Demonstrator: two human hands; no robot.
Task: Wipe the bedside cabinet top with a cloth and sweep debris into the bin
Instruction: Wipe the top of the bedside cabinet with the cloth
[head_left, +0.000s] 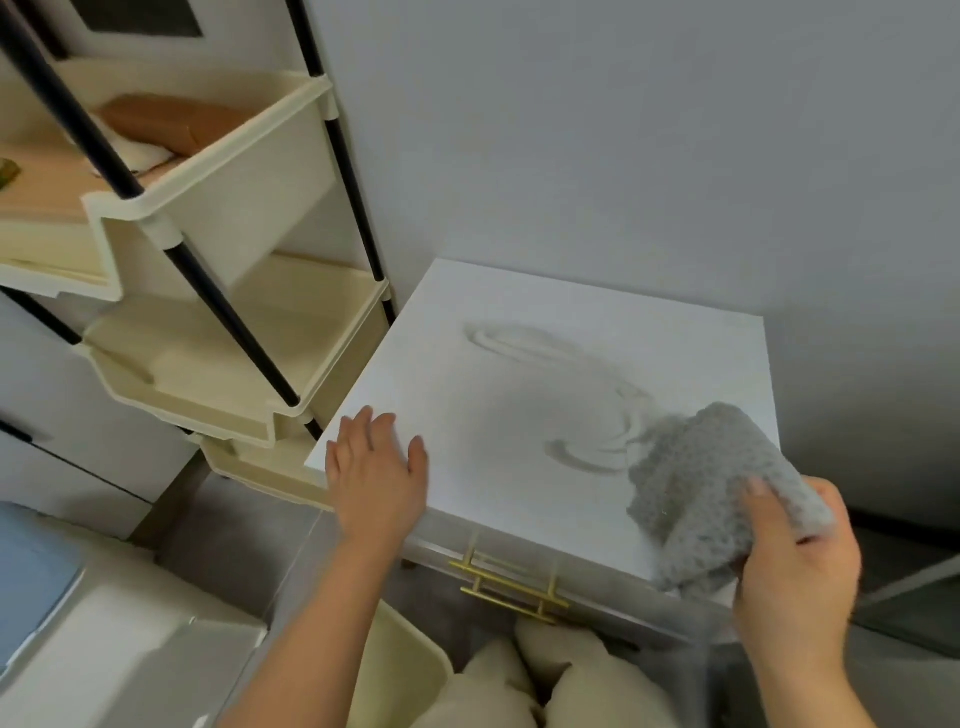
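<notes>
We've got the grey knitted cloth (706, 478) bunched up at the front right corner of the white bedside cabinet top (545, 374), and our right hand (795, 566) is clamped around its near end, thumb pressed on top. Pale curved streaks of powdery debris (587, 395) sweep across the middle of the top, ending just beside the cloth. Our left hand (376, 467) lies flat and empty at the front left corner, fingers spread, holding nothing. Below the front edge we see two brass drawer handles (511, 584), and beneath those, the cream rim of the bin (415, 649) near our left forearm. To the left, a cream tiered storage rack (218, 218) on black poles stands tight against the cabinet's side; its top tray holds a brown box (166, 122). Behind everything, a plain grey wall (623, 130). The floor (223, 525) is grey. No writing or labels that we can read anywhere.
</notes>
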